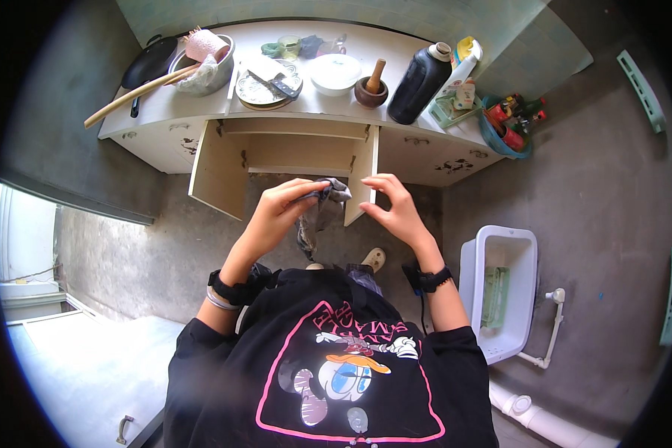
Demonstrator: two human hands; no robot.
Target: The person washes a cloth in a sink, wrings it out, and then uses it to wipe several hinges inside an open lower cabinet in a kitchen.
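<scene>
A crumpled grey cloth [323,214] hangs from my left hand [283,207], pinched between thumb and fingers, its lower end dangling above the floor. To the right of the cloth, my right hand [391,206] holds nothing; its thumb and fingers are apart and curved. Beyond both hands, a low white cabinet has its left door [219,168] and right door [364,173] swung outward. Pale inner boards [299,147] show between them. My right fingertips overlap the right door's edge in view; whether they touch it I cannot tell.
On the countertop [241,112] stand a metal pot [224,70], a patterned plate [252,89] with a cleaver [271,78], a white lidded bowl [336,74], a mortar with pestle [371,92] and a large black bottle [420,84]. A white sink [467,297] is at right.
</scene>
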